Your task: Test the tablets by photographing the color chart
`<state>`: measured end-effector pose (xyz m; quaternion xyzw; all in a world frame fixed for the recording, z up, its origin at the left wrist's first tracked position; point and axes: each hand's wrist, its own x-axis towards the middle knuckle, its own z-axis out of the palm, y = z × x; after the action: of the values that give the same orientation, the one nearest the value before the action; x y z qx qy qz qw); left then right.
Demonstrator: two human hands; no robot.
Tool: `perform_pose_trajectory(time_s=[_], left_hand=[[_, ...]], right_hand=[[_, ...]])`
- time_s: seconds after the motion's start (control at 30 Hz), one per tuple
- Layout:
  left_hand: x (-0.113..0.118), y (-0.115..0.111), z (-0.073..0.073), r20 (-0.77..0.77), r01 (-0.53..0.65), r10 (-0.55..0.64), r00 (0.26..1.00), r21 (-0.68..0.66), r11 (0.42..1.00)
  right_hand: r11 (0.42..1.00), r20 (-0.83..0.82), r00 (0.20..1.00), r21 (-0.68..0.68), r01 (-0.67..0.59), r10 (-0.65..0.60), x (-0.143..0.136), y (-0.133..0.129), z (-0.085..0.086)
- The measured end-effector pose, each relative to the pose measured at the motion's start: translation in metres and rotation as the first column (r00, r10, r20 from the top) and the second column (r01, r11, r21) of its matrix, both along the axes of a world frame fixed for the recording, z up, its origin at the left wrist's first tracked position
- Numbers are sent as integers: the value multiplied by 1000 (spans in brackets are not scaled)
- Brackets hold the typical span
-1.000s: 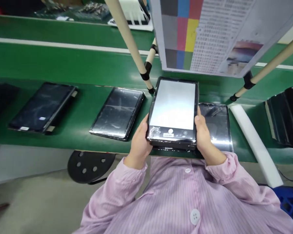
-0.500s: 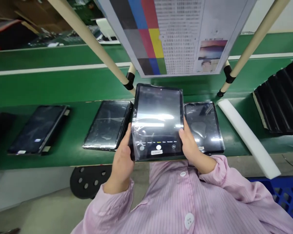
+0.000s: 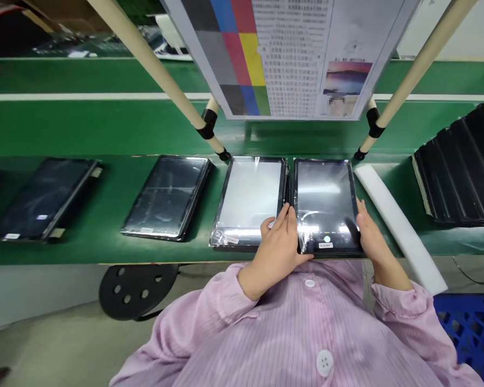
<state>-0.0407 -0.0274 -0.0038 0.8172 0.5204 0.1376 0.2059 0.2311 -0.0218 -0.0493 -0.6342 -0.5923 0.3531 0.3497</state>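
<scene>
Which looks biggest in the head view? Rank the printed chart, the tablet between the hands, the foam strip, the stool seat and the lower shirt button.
1. Printed chart
2. Tablet
3. Foam strip and stool seat: too alike to rank
4. Lower shirt button

Grey-screened tablet [image 3: 325, 201] flat, just beside pale-screened tablet [image 3: 250, 193]
</scene>
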Motion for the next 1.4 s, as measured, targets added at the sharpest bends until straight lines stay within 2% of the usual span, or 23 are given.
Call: perform_pose_trajectory(time_s=[0.1, 0.17, 0.2, 0.23, 0.3, 0.33, 0.37, 0.43, 0.5, 0.53, 0.6, 0.63, 0.7, 0.77, 0.8, 0.87, 0.93, 1.0, 1.07, 1.3, 1.4], left_hand=[[-1, -4, 7, -100, 18, -15, 995, 26, 999], [-8, -9, 13, -115, 33, -24, 993, 74, 997], [-15, -12, 16, -109, 41, -30, 994, 103, 994], [-23, -15, 19, -95, 52, -40, 995, 130, 990], [-43, -21, 23, -45, 87, -80, 996, 195, 977], [-54, -24, 24, -16, 110, -109, 994, 244, 964], [-65, -26, 24, 10, 128, -137, 990, 299, 946], [-86, -31, 21, 52, 130, -165, 985, 406, 905], [-104, -34, 16, 91, 80, -139, 986, 470, 879], [-111, -36, 13, 109, 46, -112, 988, 485, 873], [-122, -37, 10, 135, -10, -68, 989, 505, 863], [-126, -38, 9, 139, -25, -55, 989, 515, 857], [-131, -39, 9, 128, -38, -36, 991, 535, 844], [-133, -39, 9, 98, -48, -7, 995, 551, 833], [-134, -39, 9, 78, -53, 12, 997, 551, 833], [-134, -40, 9, 35, -61, 49, 998, 531, 845], [-135, -42, 7, -6, -63, 76, 997, 505, 861], [-137, -44, 5, -35, -68, 98, 995, 496, 866], [-138, -45, 2, -39, -90, 126, 991, 500, 861], [-136, -44, 0, 62, -169, 163, 985, 579, 797], [-131, -44, -4, 34, -157, 168, 985, 571, 806]], right_hand=[[999, 73, 997, -24, 39, -37, 2, -1, 0], [995, 158, 983, 53, 85, -92, 10, -4, 10], [985, 238, 958, 101, 141, -162, 18, -6, 15], [967, 340, 907, 145, 210, -248, 28, -8, 20], [931, 565, 742, 178, 318, -361, 57, -15, 25], [929, 657, 669, 146, 341, -349, 74, -19, 25], [937, 715, 634, 85, 338, -293, 91, -24, 24], [953, 731, 663, -57, 297, -163, 121, -34, 21], [947, 756, 638, -82, 312, -145, 138, -43, 25], [938, 779, 600, -48, 343, -180, 140, -46, 30], [923, 798, 526, 96, 373, -296, 131, -48, 47], [922, 772, 532, 179, 342, -348, 120, -46, 56], [928, 695, 627, 346, 138, -353, 92, -35, 75], [888, 664, 719, 434, -150, -203, 63, -16, 86], [851, 675, 729, 443, -283, -109, 51, -4, 88], [781, 730, 683, 405, -476, 38, 32, 21, 87], [748, 767, 632, 356, -560, 109, 23, 40, 82], [734, 777, 618, 346, -584, 125, 20, 51, 76], [738, 758, 643, 372, -564, 109, 20, 53, 73], [843, 696, 712, 326, -429, 93, 20, 44, 73], [863, 671, 736, 316, -394, 91, 21, 45, 72]])
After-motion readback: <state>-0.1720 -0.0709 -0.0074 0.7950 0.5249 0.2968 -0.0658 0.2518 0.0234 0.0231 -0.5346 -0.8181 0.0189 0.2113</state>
